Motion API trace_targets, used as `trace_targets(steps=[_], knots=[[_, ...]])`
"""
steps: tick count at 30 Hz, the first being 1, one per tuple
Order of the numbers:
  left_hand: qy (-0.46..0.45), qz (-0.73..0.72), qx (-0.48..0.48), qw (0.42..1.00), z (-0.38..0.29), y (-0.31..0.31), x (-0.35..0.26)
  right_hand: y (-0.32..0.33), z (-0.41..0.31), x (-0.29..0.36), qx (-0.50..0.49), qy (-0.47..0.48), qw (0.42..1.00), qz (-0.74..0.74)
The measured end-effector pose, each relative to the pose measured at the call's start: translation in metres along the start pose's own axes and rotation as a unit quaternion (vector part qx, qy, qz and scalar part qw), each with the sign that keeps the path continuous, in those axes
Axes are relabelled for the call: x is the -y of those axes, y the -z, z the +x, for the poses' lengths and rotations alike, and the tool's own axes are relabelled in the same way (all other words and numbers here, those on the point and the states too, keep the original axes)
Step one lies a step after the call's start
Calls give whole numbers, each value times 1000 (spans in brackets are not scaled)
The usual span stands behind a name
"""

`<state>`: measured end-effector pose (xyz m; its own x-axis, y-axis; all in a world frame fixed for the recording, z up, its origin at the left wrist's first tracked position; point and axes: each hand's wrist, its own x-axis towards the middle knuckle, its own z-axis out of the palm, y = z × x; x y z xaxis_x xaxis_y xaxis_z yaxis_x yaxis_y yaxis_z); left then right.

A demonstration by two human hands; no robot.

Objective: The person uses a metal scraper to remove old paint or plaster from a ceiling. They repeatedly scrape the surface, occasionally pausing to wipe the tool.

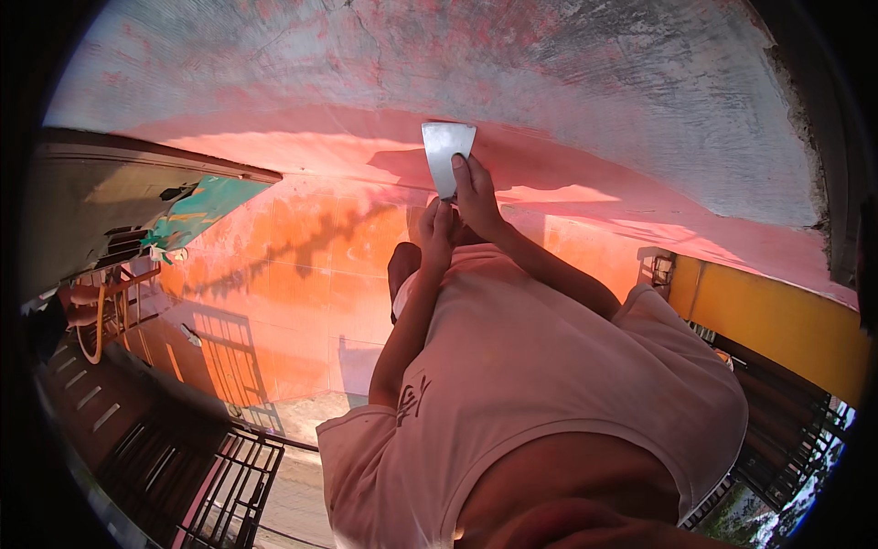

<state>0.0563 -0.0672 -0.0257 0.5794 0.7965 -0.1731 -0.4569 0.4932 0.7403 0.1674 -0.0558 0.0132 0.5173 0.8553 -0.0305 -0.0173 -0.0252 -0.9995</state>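
Observation:
A broad metal putty knife (447, 147) points its wide blade at a painted wall, with the edge close to where pink paint (309, 127) meets a grey, scraped-looking surface (439, 62). Whether the edge touches the wall, I cannot tell. My right hand (478, 195) grips the tool low on the blade, its thumb laid flat along the metal. Just below and to the left, my left hand (437, 223) closes around the handle end. The fingers hide most of the handle. Patches of pink remain across the grey area, and a thin crack (374, 41) runs through it.
Orange floor tiles (302, 288) lie below. At left are a wooden chair (113, 309) and a dark-edged panel (123, 185) with green cloth (206, 206). A metal gate (233, 480) stands lower left. A yellow panel (768, 322) and dark railings (775, 405) are at right.

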Motion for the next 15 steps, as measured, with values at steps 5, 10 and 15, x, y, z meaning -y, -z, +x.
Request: trace_targets(steps=[5, 10, 15], knots=[[-36, -2, -2, 999, 0, -14, 6, 12, 1, 0, 22, 7, 1000, -2], [-42, 4, 21, 999, 2, -1, 6, 5, -1, 2, 12, 17, 1000, -6], [-11, 37, 29, 999, 5, 1, -10, 1, -3, -8, -8, 56, 998, -21]])
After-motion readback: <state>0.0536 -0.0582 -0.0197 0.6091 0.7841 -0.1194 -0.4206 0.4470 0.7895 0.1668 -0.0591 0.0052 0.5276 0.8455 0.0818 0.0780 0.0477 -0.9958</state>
